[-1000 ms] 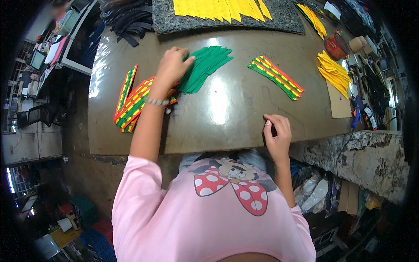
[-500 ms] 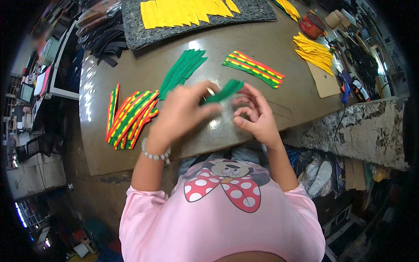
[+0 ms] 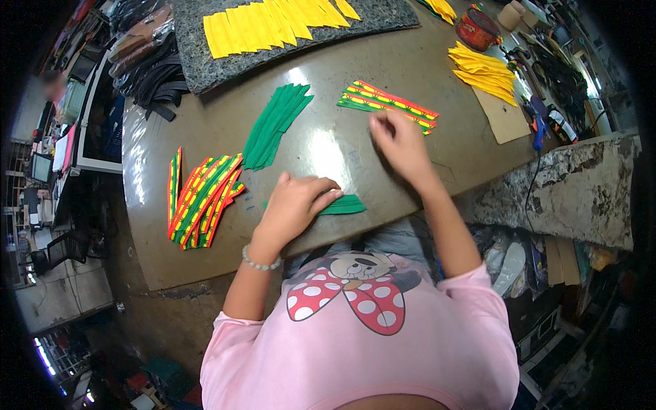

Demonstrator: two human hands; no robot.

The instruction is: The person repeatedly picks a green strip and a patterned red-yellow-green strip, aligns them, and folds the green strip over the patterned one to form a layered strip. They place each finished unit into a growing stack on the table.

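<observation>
My left hand (image 3: 294, 207) rests on the table near its front edge, fingers curled over a few green strips (image 3: 345, 205) whose right ends stick out beyond the fingertips. My right hand (image 3: 402, 147) is raised further forward, over the near edge of a small group of red, yellow and green patterned strips (image 3: 383, 99). Its fingers are bent in and closed; whether a strip is between them is hidden. Ahead of my left hand lies a fan of plain green strips (image 3: 273, 130). More patterned strips (image 3: 205, 198) lie in an overlapping pile to the left.
Yellow strips (image 3: 256, 29) lie on a grey speckled slab (image 3: 195, 68) at the far side. To the right are another yellow bundle (image 3: 482, 72), a cardboard piece (image 3: 506, 126), a red tin (image 3: 477, 29) and a blue-handled tool (image 3: 538, 133). Dark strips (image 3: 154, 85) sit far left.
Both hands held green strips in the air before. Now the strips lie on the table under my left hand, which came down nearer me. My right hand let go and moved forward to the patterned strips.
</observation>
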